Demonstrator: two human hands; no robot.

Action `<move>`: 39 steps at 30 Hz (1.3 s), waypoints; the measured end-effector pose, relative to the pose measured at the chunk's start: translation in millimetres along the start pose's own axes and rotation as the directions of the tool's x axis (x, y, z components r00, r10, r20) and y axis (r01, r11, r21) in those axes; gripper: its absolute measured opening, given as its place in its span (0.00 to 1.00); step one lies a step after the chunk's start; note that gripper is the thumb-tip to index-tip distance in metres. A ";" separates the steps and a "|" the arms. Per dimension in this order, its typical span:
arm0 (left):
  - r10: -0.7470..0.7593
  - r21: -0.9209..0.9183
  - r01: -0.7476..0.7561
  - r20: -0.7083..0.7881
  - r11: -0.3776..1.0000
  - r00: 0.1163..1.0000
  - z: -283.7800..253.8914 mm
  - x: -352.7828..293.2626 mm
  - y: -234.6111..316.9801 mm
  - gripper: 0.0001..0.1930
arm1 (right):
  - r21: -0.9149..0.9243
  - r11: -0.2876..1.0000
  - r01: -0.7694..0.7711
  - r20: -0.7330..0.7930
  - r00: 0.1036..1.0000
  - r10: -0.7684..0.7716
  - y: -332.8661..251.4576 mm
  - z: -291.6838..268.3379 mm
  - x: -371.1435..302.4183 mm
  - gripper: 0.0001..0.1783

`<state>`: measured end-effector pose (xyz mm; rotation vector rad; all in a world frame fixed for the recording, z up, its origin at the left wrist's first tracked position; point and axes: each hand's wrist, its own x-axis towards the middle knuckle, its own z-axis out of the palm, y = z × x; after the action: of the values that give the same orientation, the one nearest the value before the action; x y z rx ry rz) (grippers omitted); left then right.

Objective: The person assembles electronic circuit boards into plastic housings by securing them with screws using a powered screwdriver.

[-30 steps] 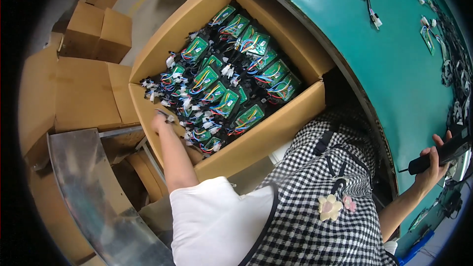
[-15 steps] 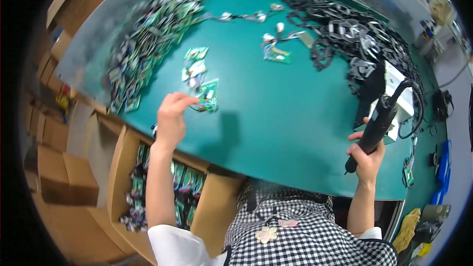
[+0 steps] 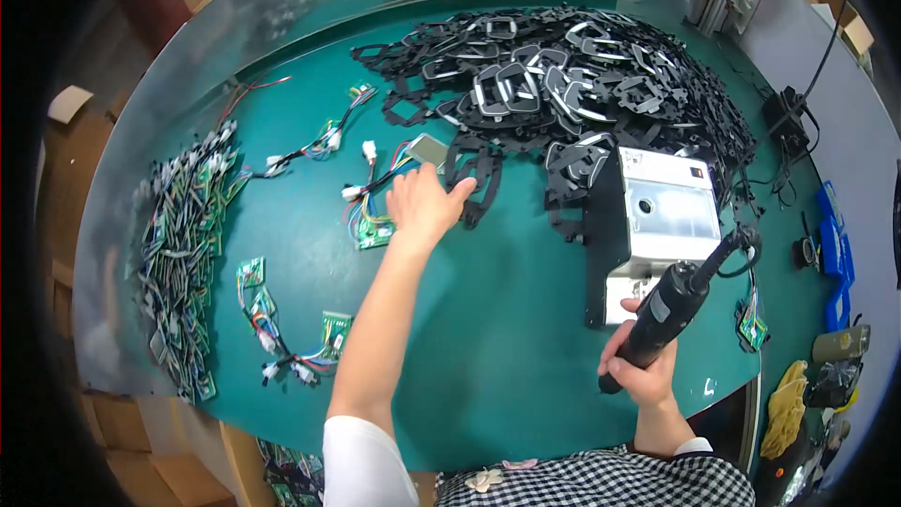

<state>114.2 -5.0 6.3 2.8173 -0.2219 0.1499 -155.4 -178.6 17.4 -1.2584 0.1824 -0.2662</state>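
Observation:
My left hand (image 3: 422, 208) reaches forward over the green table with its fingers and thumb apart, holding nothing I can see. Its fingertips are beside a metal-coloured flat module (image 3: 429, 152), and its thumb is near a black plastic frame (image 3: 482, 178). Under and left of this hand lies a green circuit board (image 3: 374, 233) with coloured wires and white plugs, partly covered by it. My right hand (image 3: 648, 371) is wrapped round a black electric screwdriver (image 3: 664, 314), tip tilted down and left. Nearer me on the left lies another wired circuit board (image 3: 335, 333).
A dense heap of black frames (image 3: 526, 84) fills the far middle and right. Many wired boards (image 3: 183, 253) are piled along the left edge. A white and black box-shaped machine (image 3: 666, 207) stands behind the screwdriver. A cardboard box (image 3: 246, 465) with boards sits below the table edge.
My left hand has left the wired board at the near left and moved right and forward towards the black frames. The view has shifted; my right hand still holds the screwdriver.

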 end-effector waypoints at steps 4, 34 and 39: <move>-0.086 -0.175 0.087 0.016 0.981 0.996 23.4 24.5 9.5 0.20 | 0.014 1.000 0.002 0.021 1.000 -0.002 -2.0 -8.7 1.9 0.35; 0.315 -0.905 -0.220 -0.103 0.363 0.943 -57.3 -50.1 -116.2 0.30 | -0.030 0.993 0.118 -0.078 0.990 -0.120 -6.3 -15.3 -13.7 0.35; 0.205 -0.967 -0.253 -0.253 -0.026 0.946 -83.3 -88.3 -103.8 0.32 | -0.024 0.979 0.201 -0.086 0.976 -0.202 -2.3 -10.0 -15.8 0.35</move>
<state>38.4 130.7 43.0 1.2163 -0.5371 0.0542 -173.5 -183.8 16.5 -1.2822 0.1325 -0.4971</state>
